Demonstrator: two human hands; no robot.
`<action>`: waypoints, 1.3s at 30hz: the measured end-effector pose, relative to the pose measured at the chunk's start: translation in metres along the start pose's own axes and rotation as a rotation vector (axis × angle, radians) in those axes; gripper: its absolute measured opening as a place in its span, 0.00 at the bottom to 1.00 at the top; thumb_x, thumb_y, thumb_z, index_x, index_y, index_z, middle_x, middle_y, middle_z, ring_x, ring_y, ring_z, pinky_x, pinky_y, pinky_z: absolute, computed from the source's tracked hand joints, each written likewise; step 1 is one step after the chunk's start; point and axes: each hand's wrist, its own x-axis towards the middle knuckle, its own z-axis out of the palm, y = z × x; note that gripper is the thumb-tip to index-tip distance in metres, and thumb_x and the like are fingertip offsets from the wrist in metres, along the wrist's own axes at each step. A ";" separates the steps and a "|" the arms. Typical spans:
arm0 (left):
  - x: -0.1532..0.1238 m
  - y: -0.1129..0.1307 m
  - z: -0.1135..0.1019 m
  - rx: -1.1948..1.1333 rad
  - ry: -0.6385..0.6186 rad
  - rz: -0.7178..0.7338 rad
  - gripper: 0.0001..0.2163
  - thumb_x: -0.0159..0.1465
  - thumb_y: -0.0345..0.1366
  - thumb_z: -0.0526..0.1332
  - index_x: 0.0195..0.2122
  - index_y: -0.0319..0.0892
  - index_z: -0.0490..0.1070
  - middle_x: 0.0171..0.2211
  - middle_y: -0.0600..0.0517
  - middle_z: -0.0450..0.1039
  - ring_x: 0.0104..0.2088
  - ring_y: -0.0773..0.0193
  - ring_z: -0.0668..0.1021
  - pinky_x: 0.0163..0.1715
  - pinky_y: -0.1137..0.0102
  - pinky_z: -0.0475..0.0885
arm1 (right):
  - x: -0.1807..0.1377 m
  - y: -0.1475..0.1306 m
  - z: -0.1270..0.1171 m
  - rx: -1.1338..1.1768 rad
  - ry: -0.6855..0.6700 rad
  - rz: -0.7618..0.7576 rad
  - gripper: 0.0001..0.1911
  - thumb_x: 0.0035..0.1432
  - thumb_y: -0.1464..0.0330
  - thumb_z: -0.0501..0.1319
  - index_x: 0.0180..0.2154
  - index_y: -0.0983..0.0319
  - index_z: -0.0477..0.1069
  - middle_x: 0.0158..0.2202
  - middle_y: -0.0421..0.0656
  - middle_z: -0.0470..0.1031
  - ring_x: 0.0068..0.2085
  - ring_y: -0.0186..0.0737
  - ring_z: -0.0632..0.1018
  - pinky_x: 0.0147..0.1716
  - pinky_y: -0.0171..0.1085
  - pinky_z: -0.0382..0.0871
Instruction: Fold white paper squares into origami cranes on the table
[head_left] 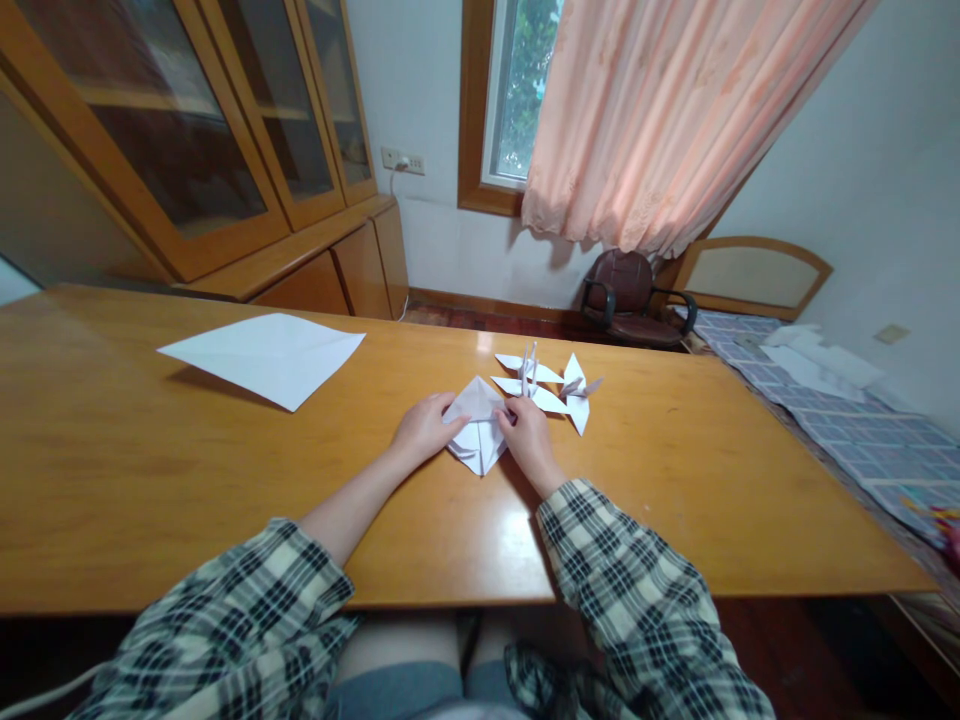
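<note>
A partly folded white paper piece (478, 425) lies on the wooden table (150, 470) in front of me. My left hand (424, 428) pinches its left edge and my right hand (525, 435) pinches its right edge, both pressing it onto the table. Just beyond my right hand stand two finished white paper cranes: one (529, 380) behind the fold, the other (577, 392) to its right. A flat white sheet (266, 355) with crease lines lies further left on the table.
A wooden cabinet with glass doors (187, 130) stands at the back left. A dark office chair (630, 300) sits under the pink curtain (660, 110). A bed with a blue patterned cover (862, 430) runs along the table's right side.
</note>
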 end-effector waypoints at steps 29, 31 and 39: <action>0.004 0.000 0.001 -0.024 0.025 -0.110 0.13 0.60 0.44 0.58 0.39 0.42 0.75 0.39 0.47 0.78 0.40 0.55 0.77 0.37 0.69 0.68 | 0.002 0.005 0.003 0.440 -0.036 0.211 0.18 0.64 0.60 0.49 0.34 0.63 0.72 0.31 0.44 0.71 0.30 0.39 0.72 0.31 0.37 0.68; 0.005 -0.001 0.000 -0.047 0.028 -0.118 0.14 0.60 0.44 0.57 0.39 0.41 0.75 0.38 0.47 0.78 0.39 0.56 0.77 0.37 0.69 0.68 | 0.002 0.009 0.002 0.586 -0.075 0.319 0.16 0.62 0.62 0.50 0.41 0.63 0.72 0.32 0.44 0.72 0.26 0.36 0.73 0.28 0.36 0.69; 0.007 -0.005 0.000 -0.069 0.026 -0.123 0.15 0.60 0.44 0.57 0.40 0.39 0.75 0.38 0.45 0.78 0.38 0.55 0.78 0.37 0.68 0.69 | -0.001 0.009 0.000 0.732 -0.209 0.390 0.12 0.52 0.70 0.56 0.36 0.65 0.74 0.25 0.42 0.75 0.26 0.35 0.75 0.30 0.35 0.71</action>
